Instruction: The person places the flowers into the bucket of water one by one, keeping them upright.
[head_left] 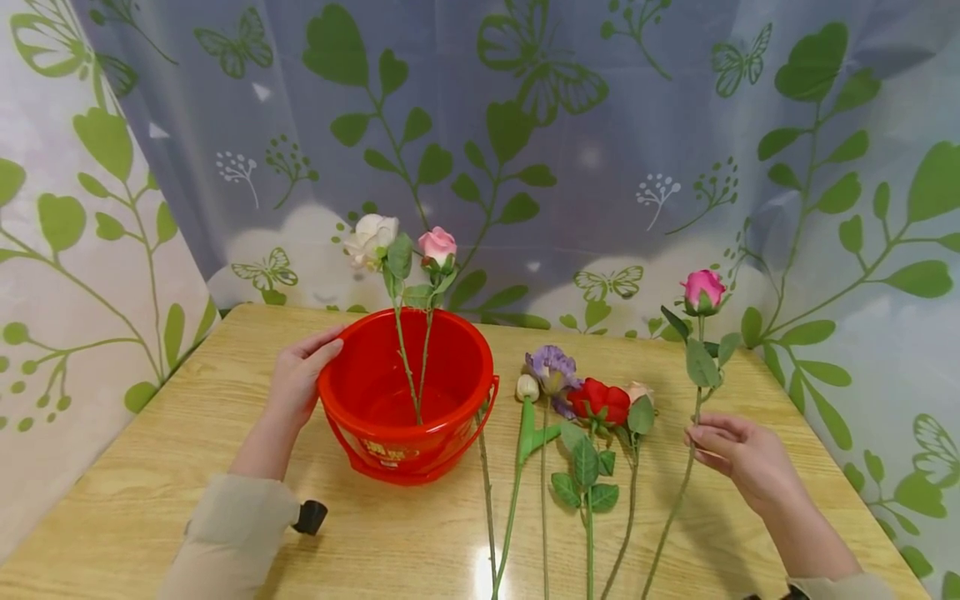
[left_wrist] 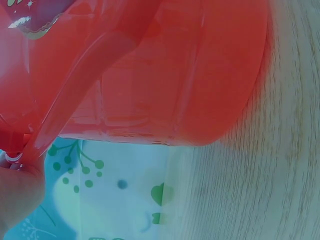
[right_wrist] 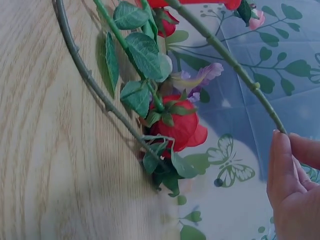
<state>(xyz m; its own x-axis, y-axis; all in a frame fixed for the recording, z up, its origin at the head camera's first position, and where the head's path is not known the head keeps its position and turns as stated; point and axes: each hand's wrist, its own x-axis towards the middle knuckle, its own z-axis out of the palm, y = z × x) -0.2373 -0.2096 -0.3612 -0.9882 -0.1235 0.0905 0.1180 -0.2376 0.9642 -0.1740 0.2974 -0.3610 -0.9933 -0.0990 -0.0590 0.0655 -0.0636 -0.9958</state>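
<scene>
A red plastic bucket (head_left: 442, 450) stands on the table, its rim gripped at the left side by my left hand (head_left: 294, 379), thumb over the edge. Inside it lean a white flower (head_left: 371, 242) and a light pink rose (head_left: 438, 245) on long stems. My right hand (head_left: 742, 458) pinches the stem of a bright pink rose (head_left: 703, 292), which is upright over the table's right part. In the right wrist view, thumb and fingertips meet on that green stem (right_wrist: 235, 65). The left wrist view shows the bucket's side (left_wrist: 150, 90) and its handle near the left hand.
Between bucket and right hand lie several artificial flowers on the wooden table (head_left: 135, 483): a cream bud (head_left: 527, 387), a purple flower (head_left: 552, 368), a red rose (head_left: 600, 402) and a peach one (head_left: 639, 395). A patterned curtain (head_left: 450, 100) hangs behind the table.
</scene>
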